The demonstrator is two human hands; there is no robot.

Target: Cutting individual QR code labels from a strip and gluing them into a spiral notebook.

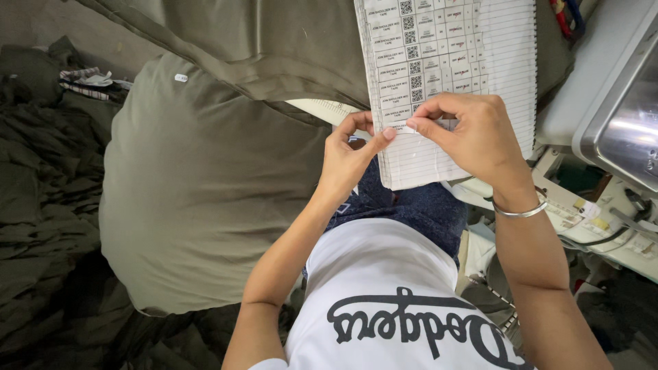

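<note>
Sewing workrm: olive fabric bundle (199,199) fills the left, grey machine (617,103) at right. Ruled sticker sheet (452,75) hangs over lap. Right hand (473,137) & left hand (346,161) both pinch a label on its lower edge, fingertips pressed together.

Both hands meet at the lower part of a lined paper sheet (452,75) bearing rows of small square-coded stickers: the left hand (346,161) pinches its edge from below, while the right hand (473,133), with a metal bangle (521,211) on its wrist, pinches a sticker beside it. To the left lies a large bundle of olive-green fabric (199,185), and a sewing machine (617,103) stands at the right.
</note>
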